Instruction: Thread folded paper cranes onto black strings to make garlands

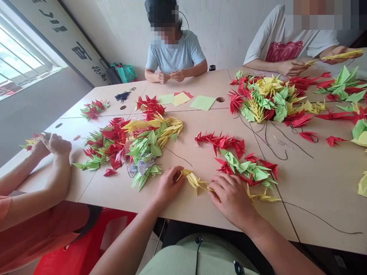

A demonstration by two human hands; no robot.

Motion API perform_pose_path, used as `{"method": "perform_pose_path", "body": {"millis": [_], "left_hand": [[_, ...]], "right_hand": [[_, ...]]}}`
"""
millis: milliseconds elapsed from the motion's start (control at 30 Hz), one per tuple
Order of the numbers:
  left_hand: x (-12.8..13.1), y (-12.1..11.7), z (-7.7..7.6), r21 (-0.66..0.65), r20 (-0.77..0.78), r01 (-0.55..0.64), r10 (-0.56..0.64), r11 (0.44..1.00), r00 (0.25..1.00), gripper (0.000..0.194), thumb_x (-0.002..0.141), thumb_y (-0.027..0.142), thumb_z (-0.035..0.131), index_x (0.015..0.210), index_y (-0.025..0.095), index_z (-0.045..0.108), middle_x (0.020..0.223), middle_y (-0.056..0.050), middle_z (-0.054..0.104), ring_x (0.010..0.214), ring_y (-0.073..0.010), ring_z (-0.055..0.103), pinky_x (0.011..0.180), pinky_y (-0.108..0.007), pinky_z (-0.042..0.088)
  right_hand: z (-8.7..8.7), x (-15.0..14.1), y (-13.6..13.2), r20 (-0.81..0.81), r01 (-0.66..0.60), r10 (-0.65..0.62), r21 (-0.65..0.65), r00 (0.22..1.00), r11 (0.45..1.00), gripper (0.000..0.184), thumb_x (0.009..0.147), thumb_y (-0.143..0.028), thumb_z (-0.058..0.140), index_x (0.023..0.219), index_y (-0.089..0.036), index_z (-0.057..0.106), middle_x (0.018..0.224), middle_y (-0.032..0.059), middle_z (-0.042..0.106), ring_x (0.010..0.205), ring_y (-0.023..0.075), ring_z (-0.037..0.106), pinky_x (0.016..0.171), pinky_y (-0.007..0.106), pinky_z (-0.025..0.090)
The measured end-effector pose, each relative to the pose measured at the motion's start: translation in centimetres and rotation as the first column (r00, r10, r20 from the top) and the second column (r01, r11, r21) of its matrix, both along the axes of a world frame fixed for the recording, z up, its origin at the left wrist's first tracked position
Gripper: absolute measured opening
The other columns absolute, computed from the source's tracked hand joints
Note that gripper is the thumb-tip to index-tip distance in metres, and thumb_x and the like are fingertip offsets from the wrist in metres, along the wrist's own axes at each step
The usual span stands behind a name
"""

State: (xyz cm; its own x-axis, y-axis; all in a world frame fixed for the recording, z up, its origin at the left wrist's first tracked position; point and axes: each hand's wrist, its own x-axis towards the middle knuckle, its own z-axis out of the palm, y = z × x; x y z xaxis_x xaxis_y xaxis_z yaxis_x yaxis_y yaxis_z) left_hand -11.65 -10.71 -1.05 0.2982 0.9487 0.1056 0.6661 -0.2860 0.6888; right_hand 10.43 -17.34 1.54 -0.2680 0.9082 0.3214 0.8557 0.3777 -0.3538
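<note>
Low over the near table edge, a short row of yellow paper cranes [195, 181] stretches between my two hands. My left hand [171, 185] pinches its left end, thumb and fingers closed. At the other end, my right hand [233, 198] has its fingers curled over the yellow paper, partly hiding it. More yellow cranes [263, 197] stick out beyond my right hand, and a dark thread [321, 217] trails from them to the right. Just past my right hand lie green paper cranes [249, 168] and a curved row of red paper cranes [220, 142].
Mixed piles of paper cranes lie left [149, 143] and right [266, 99]. Flat paper squares [203, 102] and dark thread [122, 96] lie farther back. A co-worker's hands [54, 144] work at left; two other people sit across the table. A red stool [71, 248] stands below left.
</note>
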Motion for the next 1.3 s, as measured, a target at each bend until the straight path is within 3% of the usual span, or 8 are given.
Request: {"method": "perform_pose_path", "body": {"millis": [133,267,433,633,767,967,1133,1300], "left_hand": [[-0.1,-0.1,-0.1,-0.014,0.018,0.02,-0.019,1.0,1.0,0.022,0.084,0.026,0.053,0.105,0.021,0.057,0.081,-0.001,0.061,0.069,-0.0115,0.054,0.064,-0.023,0.045],[-0.2,-0.1,-0.2,-0.033,0.048,0.039,-0.038,0.999,0.998,0.021,0.084,0.026,0.053,0.104,0.02,0.057,0.081,-0.001,0.061,0.068,-0.0116,0.054,0.063,-0.023,0.044],[-0.1,-0.1,0.0,-0.033,0.056,0.031,-0.029,0.999,0.998,0.02,0.083,0.025,0.054,0.102,0.02,0.057,0.081,-0.002,0.061,0.069,-0.0117,0.054,0.063,-0.022,0.044],[0.0,0.0,0.4,-0.029,0.039,0.024,-0.023,0.999,0.999,0.019,0.082,0.025,0.055,0.101,0.021,0.059,0.08,-0.001,0.061,0.069,-0.0119,0.054,0.062,-0.022,0.043],[0.1,0.0,0.5,-0.027,0.037,0.026,-0.025,0.999,0.999,0.019,0.082,0.026,0.057,0.1,0.02,0.06,0.078,-0.001,0.061,0.069,-0.0123,0.054,0.062,-0.022,0.043],[0.0,-0.2,0.6,-0.019,0.054,0.019,-0.018,1.0,0.998,0.017,0.079,0.023,0.059,0.096,0.02,0.06,0.076,0.0,0.062,0.068,-0.0119,0.055,0.063,-0.023,0.045],[-0.2,-0.3,0.6,-0.028,0.069,0.028,-0.026,0.999,0.997,0.017,0.078,0.021,0.059,0.096,0.02,0.06,0.08,-0.001,0.064,0.071,-0.0121,0.057,0.066,-0.023,0.047],[-0.2,-0.3,0.2,-0.045,0.093,0.041,-0.037,0.998,0.995,0.025,0.078,0.019,0.059,0.103,0.021,0.058,0.086,-0.002,0.065,0.075,-0.0125,0.06,0.069,-0.024,0.05]], "right_hand": [[0.3,0.4,-0.2,0.005,0.061,-0.061,0.019,0.998,0.998,0.008,0.079,-0.015,0.059,0.082,-0.019,0.065,0.096,0.0057,0.068,0.097,0.0252,0.057,0.084,0.04,0.035],[0.9,-0.8,0.7,0.031,0.023,-0.024,0.028,0.999,0.999,0.014,0.08,-0.019,0.061,0.094,-0.019,0.066,0.101,0.0069,0.068,0.097,0.0252,0.056,0.083,0.038,0.035],[0.5,-1.9,1.8,0.054,-0.027,0.027,-0.012,0.998,1.0,0.013,0.078,-0.008,0.061,0.078,-0.019,0.066,0.089,0.003,0.07,0.089,0.0217,0.058,0.078,0.035,0.036],[0.5,0.6,0.6,0.043,0.001,-0.001,-0.017,0.999,1.0,0.015,0.078,-0.006,0.058,0.072,-0.018,0.065,0.085,0.0032,0.068,0.093,0.0238,0.058,0.078,0.036,0.036],[1.1,0.6,0.5,0.014,0.022,-0.022,0.008,1.0,1.0,0.007,0.082,-0.016,0.06,0.083,-0.018,0.066,0.092,0.0044,0.069,0.094,0.0241,0.058,0.08,0.038,0.036],[1.4,-3.4,2.5,0.02,-0.025,0.026,-0.05,0.999,0.998,0.019,0.079,-0.033,0.069,0.091,-0.018,0.066,0.097,0.0051,0.069,0.093,0.0232,0.058,0.079,0.036,0.036],[0.5,-4.4,2.6,0.048,-0.033,0.037,-0.071,0.998,0.997,0.003,0.079,-0.018,0.066,0.077,-0.02,0.064,0.088,0.0032,0.069,0.088,0.0212,0.058,0.075,0.035,0.034],[0.6,-3.0,1.9,0.055,-0.005,0.009,-0.078,0.998,0.997,0.01,0.079,-0.01,0.06,0.075,-0.019,0.062,0.083,0.003,0.068,0.085,0.0207,0.059,0.077,0.035,0.035]]}}
